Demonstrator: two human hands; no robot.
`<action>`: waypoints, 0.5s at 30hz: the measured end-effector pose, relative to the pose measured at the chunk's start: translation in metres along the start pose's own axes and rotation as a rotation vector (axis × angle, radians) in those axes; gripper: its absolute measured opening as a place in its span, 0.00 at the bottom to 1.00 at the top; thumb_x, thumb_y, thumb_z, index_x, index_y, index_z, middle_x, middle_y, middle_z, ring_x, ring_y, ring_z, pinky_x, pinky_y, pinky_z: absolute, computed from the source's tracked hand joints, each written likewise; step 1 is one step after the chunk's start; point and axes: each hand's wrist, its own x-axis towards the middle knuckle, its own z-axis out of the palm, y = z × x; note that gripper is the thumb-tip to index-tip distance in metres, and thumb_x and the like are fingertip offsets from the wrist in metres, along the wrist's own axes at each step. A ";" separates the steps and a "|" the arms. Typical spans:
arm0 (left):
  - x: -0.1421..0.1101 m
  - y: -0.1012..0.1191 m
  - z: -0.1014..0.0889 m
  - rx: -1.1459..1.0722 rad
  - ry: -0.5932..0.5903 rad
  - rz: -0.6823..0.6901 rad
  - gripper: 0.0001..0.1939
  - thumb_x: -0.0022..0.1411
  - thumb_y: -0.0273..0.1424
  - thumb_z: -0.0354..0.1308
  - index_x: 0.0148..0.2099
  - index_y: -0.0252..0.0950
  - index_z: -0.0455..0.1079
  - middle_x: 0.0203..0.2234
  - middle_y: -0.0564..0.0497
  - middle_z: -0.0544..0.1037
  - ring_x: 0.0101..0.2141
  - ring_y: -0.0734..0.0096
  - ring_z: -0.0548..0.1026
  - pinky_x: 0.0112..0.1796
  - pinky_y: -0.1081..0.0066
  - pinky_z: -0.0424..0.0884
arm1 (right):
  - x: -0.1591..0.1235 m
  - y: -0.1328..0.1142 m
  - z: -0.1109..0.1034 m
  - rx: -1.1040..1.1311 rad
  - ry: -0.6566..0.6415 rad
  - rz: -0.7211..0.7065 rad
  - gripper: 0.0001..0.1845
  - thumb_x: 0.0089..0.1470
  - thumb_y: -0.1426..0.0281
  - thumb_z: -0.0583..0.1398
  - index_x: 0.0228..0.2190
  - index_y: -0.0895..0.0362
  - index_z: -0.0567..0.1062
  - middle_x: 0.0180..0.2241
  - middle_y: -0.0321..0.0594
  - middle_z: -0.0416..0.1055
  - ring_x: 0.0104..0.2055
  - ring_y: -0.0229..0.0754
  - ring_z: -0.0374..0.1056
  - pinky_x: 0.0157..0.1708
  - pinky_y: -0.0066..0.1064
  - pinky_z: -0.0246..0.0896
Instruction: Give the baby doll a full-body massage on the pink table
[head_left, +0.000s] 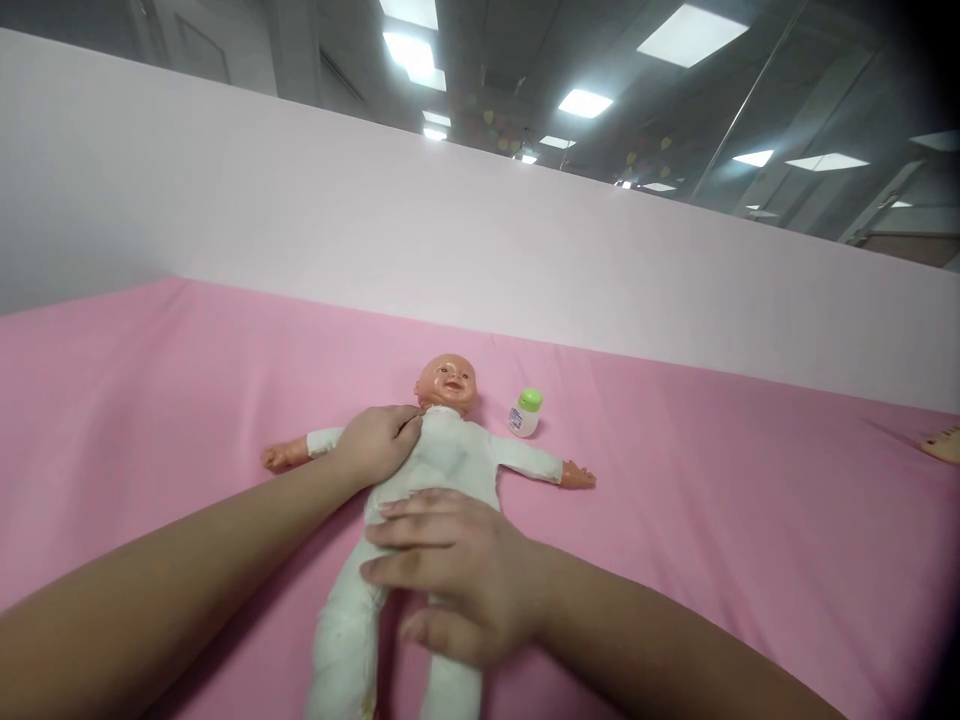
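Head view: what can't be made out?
Head view:
- Doll: leg ends cut off by bottom edge; hips partly behind right hand.
- Right hand: motion-blurred; contact unclear.
- Left hand: grip hidden by its own back.
- Bottle: label print too small.
- Tan object: cut off by right edge.

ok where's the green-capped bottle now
In the head view, the green-capped bottle sits on the pink sheet, right of the doll's head and just above that side's arm.

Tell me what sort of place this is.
Possibly an indoor infant-care training room: it has a white cloth-bodied baby doll, a green-capped plastic bottle and rectangular white ceiling lights.
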 end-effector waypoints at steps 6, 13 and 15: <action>0.002 0.000 0.000 0.006 -0.057 -0.043 0.25 0.73 0.46 0.42 0.36 0.42 0.76 0.29 0.51 0.82 0.30 0.62 0.77 0.31 0.67 0.63 | -0.007 0.035 0.000 -0.169 -0.127 0.281 0.38 0.65 0.46 0.56 0.67 0.51 0.63 0.71 0.44 0.57 0.74 0.51 0.47 0.74 0.51 0.30; 0.001 -0.002 -0.001 -0.019 -0.064 -0.035 0.24 0.74 0.48 0.41 0.50 0.47 0.78 0.43 0.51 0.85 0.43 0.56 0.81 0.42 0.62 0.70 | -0.028 0.087 -0.014 -0.184 -0.032 0.584 0.37 0.69 0.49 0.50 0.71 0.51 0.54 0.74 0.45 0.48 0.75 0.53 0.46 0.72 0.50 0.45; 0.000 -0.003 -0.001 -0.004 -0.055 -0.021 0.26 0.74 0.47 0.40 0.53 0.47 0.77 0.45 0.50 0.84 0.45 0.55 0.80 0.45 0.61 0.71 | -0.031 0.093 -0.012 -0.198 -0.011 0.597 0.38 0.69 0.49 0.50 0.72 0.53 0.52 0.73 0.46 0.50 0.74 0.53 0.48 0.71 0.49 0.47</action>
